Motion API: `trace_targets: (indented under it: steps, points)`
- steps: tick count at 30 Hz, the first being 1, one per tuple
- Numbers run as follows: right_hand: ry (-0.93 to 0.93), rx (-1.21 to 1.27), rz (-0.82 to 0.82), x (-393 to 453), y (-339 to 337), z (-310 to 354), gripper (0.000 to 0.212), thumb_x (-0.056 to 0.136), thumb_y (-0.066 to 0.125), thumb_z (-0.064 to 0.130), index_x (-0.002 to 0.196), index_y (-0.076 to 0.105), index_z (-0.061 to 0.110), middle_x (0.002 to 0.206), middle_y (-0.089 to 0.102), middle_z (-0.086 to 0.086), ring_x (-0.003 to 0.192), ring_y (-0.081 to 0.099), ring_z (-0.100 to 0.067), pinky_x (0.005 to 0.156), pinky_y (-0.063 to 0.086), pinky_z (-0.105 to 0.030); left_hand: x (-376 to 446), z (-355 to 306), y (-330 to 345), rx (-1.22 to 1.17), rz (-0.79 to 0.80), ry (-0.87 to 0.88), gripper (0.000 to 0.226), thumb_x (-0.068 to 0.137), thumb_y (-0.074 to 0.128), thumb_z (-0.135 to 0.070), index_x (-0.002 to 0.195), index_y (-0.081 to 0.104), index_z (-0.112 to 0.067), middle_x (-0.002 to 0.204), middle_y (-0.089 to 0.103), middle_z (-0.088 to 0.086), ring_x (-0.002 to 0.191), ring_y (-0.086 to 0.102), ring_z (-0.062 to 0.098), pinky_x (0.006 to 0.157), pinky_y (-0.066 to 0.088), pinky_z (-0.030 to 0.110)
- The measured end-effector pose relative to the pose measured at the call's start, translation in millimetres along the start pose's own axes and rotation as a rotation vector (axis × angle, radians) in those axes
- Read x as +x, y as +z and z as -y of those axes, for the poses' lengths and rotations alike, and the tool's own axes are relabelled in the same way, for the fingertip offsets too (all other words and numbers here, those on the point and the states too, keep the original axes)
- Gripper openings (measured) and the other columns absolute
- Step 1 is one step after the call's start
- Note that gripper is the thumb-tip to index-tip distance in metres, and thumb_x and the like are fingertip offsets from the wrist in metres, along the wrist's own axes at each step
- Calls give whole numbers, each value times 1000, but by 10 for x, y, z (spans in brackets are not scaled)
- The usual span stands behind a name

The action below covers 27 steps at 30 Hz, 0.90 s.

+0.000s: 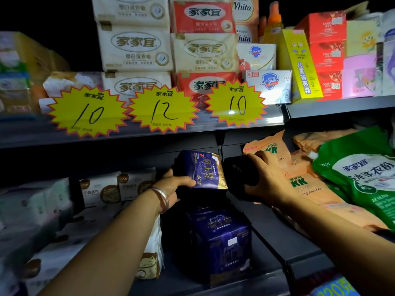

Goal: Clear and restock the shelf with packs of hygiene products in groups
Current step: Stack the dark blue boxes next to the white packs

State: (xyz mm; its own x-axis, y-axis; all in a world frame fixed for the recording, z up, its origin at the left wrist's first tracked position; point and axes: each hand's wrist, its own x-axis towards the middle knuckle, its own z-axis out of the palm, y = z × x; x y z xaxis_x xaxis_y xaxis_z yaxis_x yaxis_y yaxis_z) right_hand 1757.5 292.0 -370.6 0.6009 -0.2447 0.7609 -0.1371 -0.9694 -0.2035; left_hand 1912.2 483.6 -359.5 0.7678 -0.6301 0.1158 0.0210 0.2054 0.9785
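Gripping a purple pack (pixel 203 169) at frame centre, the left hand (pixel 173 186) curls its fingers round the lower edge; just right, the right hand (pixel 265 180) clasps a dark pack (pixel 239 170); more purple packs (pixel 220 242) stand below on the shelf (pixel 275 242); yellow price tags (pixel 164 107) hang above.

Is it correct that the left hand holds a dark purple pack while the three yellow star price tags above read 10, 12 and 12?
Not quite. In the head view the left hand does hold the dark purple pack, but the yellow star price tags read 10, 12 and 10; the third tag shows 10, not 12.
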Motion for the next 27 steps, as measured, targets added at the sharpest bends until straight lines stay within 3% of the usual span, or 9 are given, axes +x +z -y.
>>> trace_targets:
  steps: [1, 3, 6, 8, 11, 13, 18, 24, 27]
  points:
    - [2, 2, -4, 3, -10, 9, 80, 63, 81, 21, 133, 47, 3, 125, 44, -19, 117, 40, -33, 94, 43, -38, -20, -2, 13, 36, -3, -7, 71, 65, 75, 3, 127, 45, -14, 120, 60, 11, 98, 61, 28, 81, 52, 48]
    - [6, 1, -2, 2, -19, 38, 83, 64, 80, 22, 136, 43, 4, 128, 42, -18, 120, 38, -33, 97, 41, -38, -50, -8, 49, 96, -50, -11, 78, 53, 83, -12, 122, 46, -16, 115, 62, 8, 99, 62, 27, 88, 49, 55]
    - [34, -11, -2, -13, -5, 87, 84, 66, 79, 26, 138, 41, 4, 128, 40, -16, 119, 37, -30, 98, 38, -35, -44, -33, 111, 63, -128, 140, 92, 31, 81, -12, 119, 52, -5, 111, 66, 18, 84, 66, 29, 73, 56, 44]
    - [45, -16, -18, -20, 4, 103, 81, 66, 79, 26, 136, 43, 4, 125, 41, -16, 116, 38, -30, 96, 36, -33, -6, -55, 87, 88, -142, 231, 102, 21, 81, -12, 118, 52, 0, 110, 66, 22, 87, 66, 32, 76, 56, 47]
    - [52, -21, -20, -38, 12, 119, 80, 66, 79, 24, 134, 44, 2, 124, 42, -18, 114, 38, -32, 94, 36, -33, -74, -66, 19, 255, -90, 290, 106, 37, 81, 10, 133, 41, -13, 120, 58, 7, 107, 57, 26, 90, 51, 39]
    - [35, -47, 0, -64, 36, 104, 82, 64, 81, 25, 134, 45, 1, 124, 44, -20, 114, 40, -34, 93, 39, -38, -110, -3, -34, 388, -34, 304, 105, 53, 71, 27, 140, 31, -16, 127, 49, 4, 114, 49, 20, 90, 44, 30]
    - [38, -44, 8, -104, 37, 76, 74, 63, 81, 28, 126, 52, 1, 118, 46, -20, 108, 41, -34, 89, 40, -38, -161, -8, -226, 652, 44, 241, 110, 60, 74, 21, 145, 16, -17, 132, 36, -2, 123, 38, 16, 99, 35, 28]
    - [83, -68, -3, -60, 16, 136, 77, 64, 79, 30, 130, 48, 5, 121, 43, -17, 112, 40, -32, 89, 39, -36, -151, -60, -434, 810, 15, 169, 109, 53, 82, 11, 134, 27, -37, 130, 43, -4, 124, 44, 22, 101, 45, 38]
    - [82, -101, 23, -133, -8, 124, 74, 64, 79, 28, 127, 50, 3, 121, 44, -18, 110, 40, -33, 88, 39, -37, -205, 33, -381, 904, -26, 287, 83, 66, 68, 17, 129, 41, -29, 131, 46, 3, 118, 47, 20, 88, 44, 14]
